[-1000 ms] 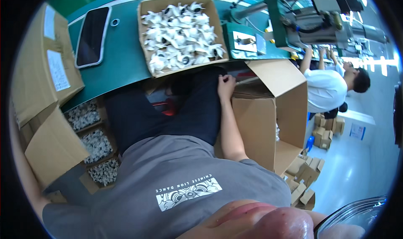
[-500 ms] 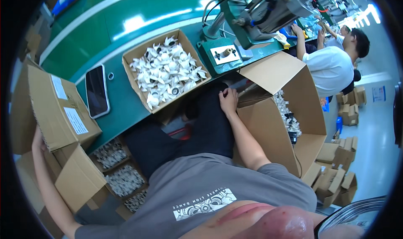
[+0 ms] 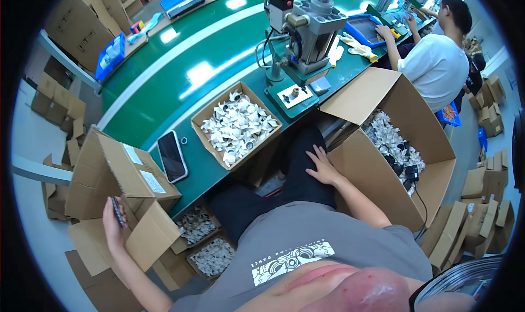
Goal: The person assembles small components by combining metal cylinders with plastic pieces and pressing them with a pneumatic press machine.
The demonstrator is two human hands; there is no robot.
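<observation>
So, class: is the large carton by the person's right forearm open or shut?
Open: the large carton has a flap folded outward, and white parts show inside.

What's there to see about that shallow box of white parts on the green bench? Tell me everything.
The shallow box is plain brown, apparently cardboard, with four low walls and an open top. White bladed parts, several showing dark round centres, fill it in a jumbled heap. It sits upright on the green bench by the front edge, between the phone and the machine. Neither the left hand nor the right hand touches it; its underside is hidden.
</observation>
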